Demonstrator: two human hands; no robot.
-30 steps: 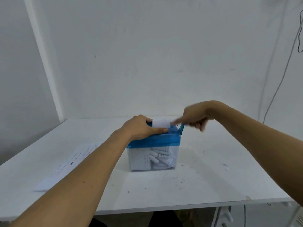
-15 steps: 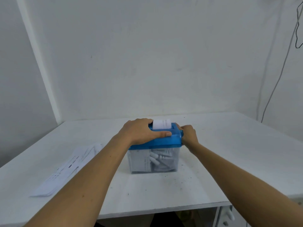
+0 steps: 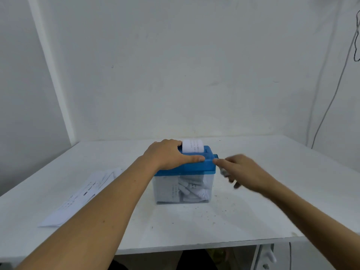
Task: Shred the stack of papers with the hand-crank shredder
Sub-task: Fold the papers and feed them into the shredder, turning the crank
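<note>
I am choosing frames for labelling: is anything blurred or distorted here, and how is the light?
Head view: the right hand is smeared by motion, so what it holds is unclear; the left hand, shredder and paper are sharp; the light is soft and even, without glare; the wide lens tilts the wall corner.

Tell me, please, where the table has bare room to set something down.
Widest bare patch: the table right of the right hand, out to its right edge. Also the strip between shredder and wall. The front strip is bare but both forearms cross it. Crowded: the left, where the papers lie, and the shredder, with the left hand on top.
</note>
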